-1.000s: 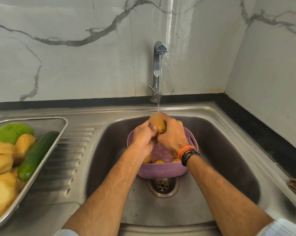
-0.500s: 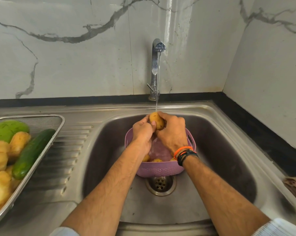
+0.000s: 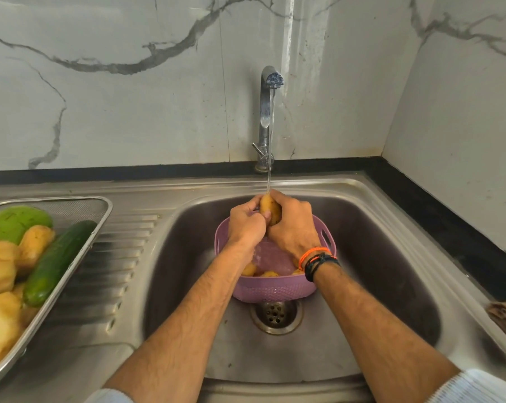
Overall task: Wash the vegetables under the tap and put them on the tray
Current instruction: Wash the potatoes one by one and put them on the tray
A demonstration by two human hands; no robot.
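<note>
A thin stream of water runs from the tap (image 3: 267, 112) onto a yellow-brown potato (image 3: 270, 210). My left hand (image 3: 246, 225) and my right hand (image 3: 294, 228) both grip that potato, fingers curled round it, above a purple plastic basket (image 3: 272, 290) standing in the sink (image 3: 391, 257). A few more potatoes (image 3: 267, 274) lie in the basket, partly hidden by my wrists. On the left drainboard a metal mesh tray (image 3: 100, 225) holds a cucumber (image 3: 58, 261), a green vegetable (image 3: 15, 223) and several potatoes (image 3: 33, 245).
The sink drain (image 3: 276, 314) lies just in front of the basket. A ribbed drainboard (image 3: 112, 271) separates tray and basin. Marble walls close the back and right side, with a black counter strip (image 3: 449, 228) along the right. A brown object (image 3: 504, 315) sits at the right edge.
The potato has turned between my hands, from lying crosswise to standing more upright under the stream. Both hands stay above the basket.
</note>
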